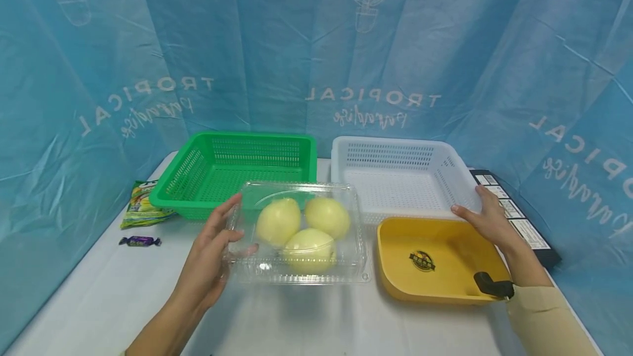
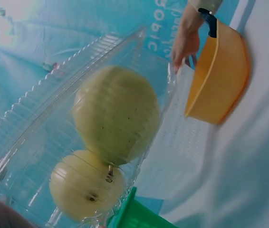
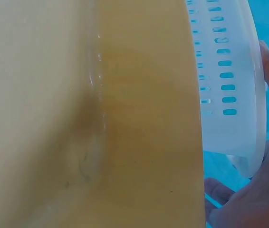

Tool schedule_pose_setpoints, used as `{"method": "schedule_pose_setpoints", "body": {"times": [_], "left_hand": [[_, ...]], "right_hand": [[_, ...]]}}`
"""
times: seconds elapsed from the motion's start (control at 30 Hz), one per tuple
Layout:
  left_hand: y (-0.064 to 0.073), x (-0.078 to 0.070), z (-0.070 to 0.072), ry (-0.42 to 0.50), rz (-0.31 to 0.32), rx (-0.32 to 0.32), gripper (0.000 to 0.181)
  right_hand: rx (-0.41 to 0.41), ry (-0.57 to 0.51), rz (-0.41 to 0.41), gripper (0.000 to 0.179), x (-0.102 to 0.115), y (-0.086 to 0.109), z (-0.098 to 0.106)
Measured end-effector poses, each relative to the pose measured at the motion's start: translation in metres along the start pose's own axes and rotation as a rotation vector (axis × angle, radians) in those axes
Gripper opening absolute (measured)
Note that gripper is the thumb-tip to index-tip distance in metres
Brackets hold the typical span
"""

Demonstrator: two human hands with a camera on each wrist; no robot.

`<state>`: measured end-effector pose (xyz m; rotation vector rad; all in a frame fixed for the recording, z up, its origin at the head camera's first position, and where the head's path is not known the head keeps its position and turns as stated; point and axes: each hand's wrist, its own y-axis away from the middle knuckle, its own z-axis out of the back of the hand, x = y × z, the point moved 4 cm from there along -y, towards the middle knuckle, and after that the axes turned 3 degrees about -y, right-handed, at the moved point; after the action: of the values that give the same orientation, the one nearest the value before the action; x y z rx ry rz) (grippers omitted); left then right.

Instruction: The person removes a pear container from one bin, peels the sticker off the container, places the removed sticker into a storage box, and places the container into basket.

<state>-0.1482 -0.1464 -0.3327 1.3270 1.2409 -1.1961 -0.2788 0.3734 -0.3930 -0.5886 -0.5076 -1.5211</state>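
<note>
My left hand (image 1: pixel 210 251) grips the left end of a clear plastic clamshell box (image 1: pixel 352 268). Inside the box lie three round, pale yellow-green fruits (image 1: pixel 309 246). In the left wrist view, one fruit (image 2: pixel 89 185) shows a short stem and another has small specks. The box is held above the table, overlapping the green basket's front edge in the head view. At the right, my right hand (image 1: pixel 489 218) holds the front right corner of a white slotted basket (image 1: pixel 390 188). The right wrist view has the hand around the basket's rim (image 3: pixel 258 95), with part of the hand cut off.
A green basket (image 1: pixel 257 177) stands at the back left. A yellow basin (image 1: pixel 445 257) with a black handle (image 1: pixel 493 285) sits before the white basket. At the left lie a snack packet (image 1: pixel 143 207) and a purple wrapped candy (image 1: pixel 140 241). A dark labelled box (image 1: pixel 524 224) lies at the far right.
</note>
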Motion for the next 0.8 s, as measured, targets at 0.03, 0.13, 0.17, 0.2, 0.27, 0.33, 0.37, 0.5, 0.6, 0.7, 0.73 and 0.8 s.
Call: {"method": "schedule_pose_setpoints", "body": {"times": [0.03,0.13,0.17,0.2,0.27,0.33,0.37,0.5,0.6,0.7,0.73,0.8], "left_hand": [[-0.003,-0.003,-0.002,-0.001,-0.009,-0.002,0.061],[-0.013,-0.009,-0.009,0.002,-0.035,-0.003,0.06],[-0.017,-0.011,-0.011,0.003,-0.042,-0.004,0.06],[-0.021,-0.013,-0.014,0.009,-0.053,0.0,0.06],[-0.029,-0.015,-0.018,0.017,-0.061,0.0,0.061],[-0.037,-0.017,-0.022,0.026,-0.068,0.003,0.061],[-0.042,-0.018,-0.025,0.025,-0.072,0.009,0.061],[-0.058,-0.021,-0.032,0.011,-0.076,0.005,0.059],[-0.069,-0.023,-0.038,0.006,-0.075,-0.006,0.059],[-0.081,-0.024,-0.045,0.018,-0.077,-0.016,0.058],[-0.085,-0.025,-0.048,0.028,-0.076,-0.017,0.058],[-0.093,-0.025,-0.054,0.049,-0.077,-0.013,0.058]], "right_hand": [[0.001,-0.002,-0.003,0.099,0.0,0.0,0.0],[0.001,-0.003,-0.012,0.099,0.0,0.0,0.0],[0.001,-0.004,-0.012,0.099,0.0,0.0,0.0],[0.0,-0.004,-0.014,0.099,-0.001,0.0,0.0],[-0.005,-0.003,-0.012,0.098,0.0,0.0,-0.001],[-0.005,-0.004,-0.013,0.098,-0.001,0.0,-0.001],[-0.004,-0.006,-0.013,0.098,-0.001,0.0,-0.001],[0.008,-0.016,-0.02,0.099,-0.002,-0.001,-0.003],[0.016,-0.019,-0.03,0.101,-0.003,-0.001,-0.003],[0.017,-0.013,-0.035,0.102,-0.003,-0.002,-0.002],[0.014,-0.01,-0.032,0.101,-0.003,-0.002,-0.001],[0.008,-0.006,-0.024,0.1,-0.003,-0.002,0.0]]}}
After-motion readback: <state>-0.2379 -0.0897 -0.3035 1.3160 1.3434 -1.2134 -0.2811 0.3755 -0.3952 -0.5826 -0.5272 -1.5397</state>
